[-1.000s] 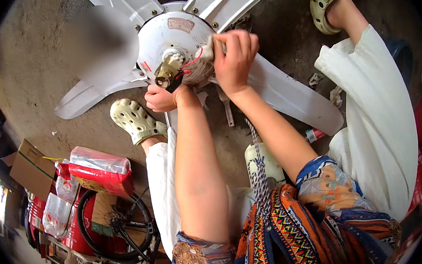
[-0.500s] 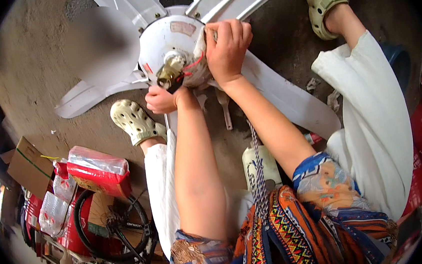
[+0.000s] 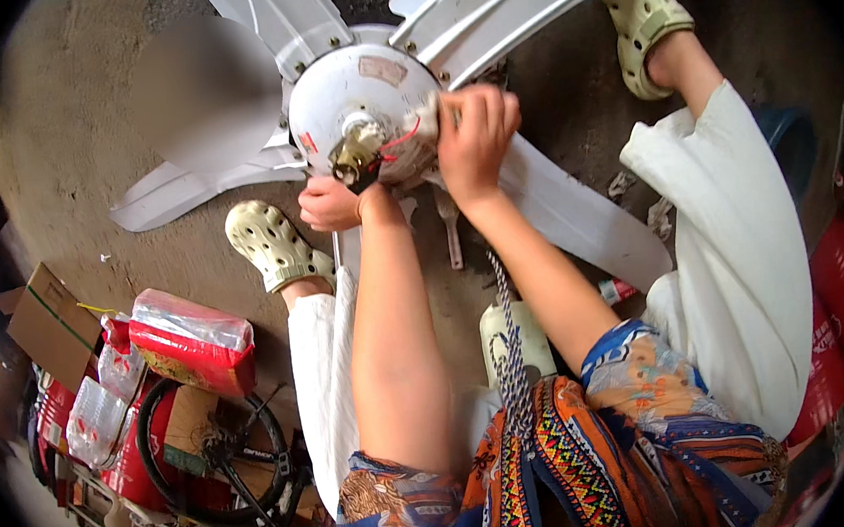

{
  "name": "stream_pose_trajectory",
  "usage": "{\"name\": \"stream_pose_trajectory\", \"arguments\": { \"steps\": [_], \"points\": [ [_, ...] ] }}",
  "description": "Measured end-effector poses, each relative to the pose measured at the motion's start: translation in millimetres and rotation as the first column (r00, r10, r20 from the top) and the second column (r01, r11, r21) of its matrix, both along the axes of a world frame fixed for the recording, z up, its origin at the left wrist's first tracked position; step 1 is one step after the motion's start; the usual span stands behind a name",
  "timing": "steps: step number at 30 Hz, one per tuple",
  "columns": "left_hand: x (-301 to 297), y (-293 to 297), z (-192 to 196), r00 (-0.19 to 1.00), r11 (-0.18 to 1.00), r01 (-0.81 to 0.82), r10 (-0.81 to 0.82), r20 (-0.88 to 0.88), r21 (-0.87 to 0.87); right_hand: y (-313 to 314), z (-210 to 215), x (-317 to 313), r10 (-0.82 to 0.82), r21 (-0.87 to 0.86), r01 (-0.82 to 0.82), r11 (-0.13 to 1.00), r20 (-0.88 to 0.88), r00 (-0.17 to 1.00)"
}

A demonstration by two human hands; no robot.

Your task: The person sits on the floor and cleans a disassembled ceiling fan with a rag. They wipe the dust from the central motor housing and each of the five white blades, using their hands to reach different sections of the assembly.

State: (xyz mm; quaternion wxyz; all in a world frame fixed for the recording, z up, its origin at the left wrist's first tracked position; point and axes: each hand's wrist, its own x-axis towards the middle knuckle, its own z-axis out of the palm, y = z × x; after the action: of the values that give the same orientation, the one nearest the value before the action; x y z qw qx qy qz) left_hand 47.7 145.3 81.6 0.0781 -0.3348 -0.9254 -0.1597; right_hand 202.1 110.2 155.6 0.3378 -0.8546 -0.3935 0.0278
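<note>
A white ceiling fan lies on the ground before me, its round motor housing facing up and its long blades spread outward. From the housing's middle rises a metal bracket with red wires beside it. My left hand is curled at the near left rim of the housing, just below the bracket, and seems to grip the fan there; its fingertips are partly hidden. Against the right side of the housing, my right hand presses a dirty whitish rag, fingers closed over it.
A paintbrush-like tool lies below the housing. My feet in pale clogs flank the fan. Left stand a red package, a bicycle wheel and cardboard. A blue bucket is at right. A blurred round patch covers the upper left.
My right hand has shifted down and slightly right along the housing with the rag. The housing sits a little lower and further right in view. My left hand keeps its place beside the bracket.
</note>
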Motion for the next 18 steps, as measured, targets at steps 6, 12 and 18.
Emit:
{"name": "stream_pose_trajectory", "arguments": {
  "steps": [6,12,18],
  "points": [
    [1,1,7,1.0,1.0,0.008,-0.008,0.0,-0.015,4,0,-3,0.043,0.035,-0.042,0.998,-0.015,0.999],
    [8,3,12,1.0,0.999,-0.012,0.012,0.013,-0.036,43,1,19,0.129,0.091,-0.129,0.987,0.007,0.992],
    [5,2,13,0.999,1.0,-0.014,0.014,0.03,0.005,-22,7,-20,0.193,0.077,-0.19,0.979,-0.041,0.98]
  ]
}}
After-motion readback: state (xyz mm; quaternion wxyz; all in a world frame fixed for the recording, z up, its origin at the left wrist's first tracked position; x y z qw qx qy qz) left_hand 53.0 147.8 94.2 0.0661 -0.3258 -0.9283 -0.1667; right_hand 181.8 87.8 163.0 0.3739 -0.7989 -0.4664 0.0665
